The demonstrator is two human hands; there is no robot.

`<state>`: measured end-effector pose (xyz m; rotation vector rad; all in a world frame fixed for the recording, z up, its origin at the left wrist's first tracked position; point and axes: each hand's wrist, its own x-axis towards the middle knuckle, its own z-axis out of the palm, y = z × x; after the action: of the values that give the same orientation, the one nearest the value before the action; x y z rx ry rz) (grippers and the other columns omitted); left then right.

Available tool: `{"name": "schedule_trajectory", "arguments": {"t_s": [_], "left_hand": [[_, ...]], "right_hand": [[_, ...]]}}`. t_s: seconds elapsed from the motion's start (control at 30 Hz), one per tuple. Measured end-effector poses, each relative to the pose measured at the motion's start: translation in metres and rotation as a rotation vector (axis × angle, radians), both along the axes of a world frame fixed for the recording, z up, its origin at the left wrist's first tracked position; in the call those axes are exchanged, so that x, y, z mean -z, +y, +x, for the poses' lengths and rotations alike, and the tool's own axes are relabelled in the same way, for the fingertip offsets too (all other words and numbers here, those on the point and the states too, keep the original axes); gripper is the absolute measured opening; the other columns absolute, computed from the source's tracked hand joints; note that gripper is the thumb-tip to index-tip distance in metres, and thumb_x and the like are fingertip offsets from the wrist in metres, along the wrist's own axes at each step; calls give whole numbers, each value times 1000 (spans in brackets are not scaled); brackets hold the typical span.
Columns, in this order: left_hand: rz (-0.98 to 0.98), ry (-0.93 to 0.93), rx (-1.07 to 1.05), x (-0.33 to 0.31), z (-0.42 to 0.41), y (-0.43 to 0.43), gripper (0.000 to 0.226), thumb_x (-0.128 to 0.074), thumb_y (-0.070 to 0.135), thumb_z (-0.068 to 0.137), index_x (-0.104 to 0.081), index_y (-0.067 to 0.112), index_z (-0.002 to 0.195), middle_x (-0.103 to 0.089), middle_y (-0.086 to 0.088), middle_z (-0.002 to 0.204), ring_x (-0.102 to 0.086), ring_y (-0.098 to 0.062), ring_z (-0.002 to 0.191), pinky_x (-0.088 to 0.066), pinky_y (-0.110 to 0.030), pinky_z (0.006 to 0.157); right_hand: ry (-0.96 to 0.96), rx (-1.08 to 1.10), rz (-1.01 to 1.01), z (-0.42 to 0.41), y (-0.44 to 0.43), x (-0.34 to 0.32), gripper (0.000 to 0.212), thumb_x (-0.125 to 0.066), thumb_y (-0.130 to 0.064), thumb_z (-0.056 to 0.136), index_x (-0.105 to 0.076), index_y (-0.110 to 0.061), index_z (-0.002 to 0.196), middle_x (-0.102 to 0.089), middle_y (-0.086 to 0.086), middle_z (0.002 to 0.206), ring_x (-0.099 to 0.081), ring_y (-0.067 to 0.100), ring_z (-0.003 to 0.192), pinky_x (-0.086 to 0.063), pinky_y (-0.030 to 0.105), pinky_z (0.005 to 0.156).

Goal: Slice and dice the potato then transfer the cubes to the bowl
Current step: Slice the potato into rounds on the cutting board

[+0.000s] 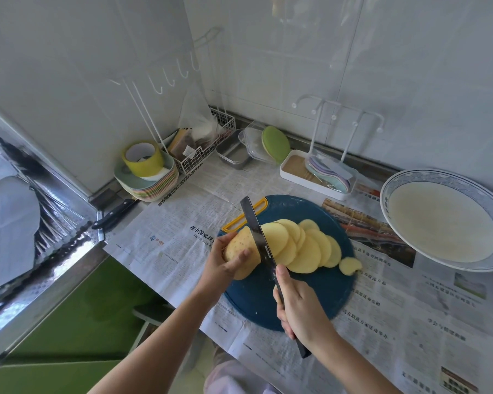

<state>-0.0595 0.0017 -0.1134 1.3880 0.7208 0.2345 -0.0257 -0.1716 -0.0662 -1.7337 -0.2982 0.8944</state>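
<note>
The uncut end of the potato (239,245) lies on a round dark blue cutting board (319,291). My left hand (225,263) grips that end from the left, thumb on its skin. A black knife (258,231) stands across the potato, blade pointing away from me, and my right hand (299,305) holds its handle. Right of the blade several round yellow slices (308,248) lie fanned over each other, with a small end piece (350,265) beside them. The large blue-rimmed white bowl (393,223) sits at the far right.
Newspaper (410,322) covers the counter. A second dark-handled knife (114,213) lies at the left. Along the back wall are stacked plates with a tape roll (143,159), a wire basket (202,149), a metal tray (234,153) and a white rack (316,177).
</note>
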Motion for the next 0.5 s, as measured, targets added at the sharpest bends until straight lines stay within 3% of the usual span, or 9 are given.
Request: {"name": "schedule_trajectory", "arguments": {"t_s": [0.1,0.2,0.5], "left_hand": [[-6,2,0,0,0,0,57,-71,32,70,-49,20,121,-52,6,111,-58,-13,99,-54,-41,84],[-5,2,4,2,-1,1,63,-80,37,71,-49,20,123,-53,4,113,-58,-16,102,-55,-37,81],[47,-7,33,7,-2,2,61,-76,37,64,-50,26,118,-52,3,117,-57,-15,105,-57,-40,84]], "right_hand": [[-9,-7,-6,0,0,0,71,-31,-59,94,-29,5,64,-22,5,46,-21,15,36,-18,28,41],[-12,-14,-11,1,0,-1,70,-31,-58,94,-27,4,64,-20,4,48,-20,14,37,-17,28,41],[-7,-45,-90,8,-5,-1,58,-28,-60,96,-32,-10,66,-18,-4,44,-17,13,35,-18,25,38]]}}
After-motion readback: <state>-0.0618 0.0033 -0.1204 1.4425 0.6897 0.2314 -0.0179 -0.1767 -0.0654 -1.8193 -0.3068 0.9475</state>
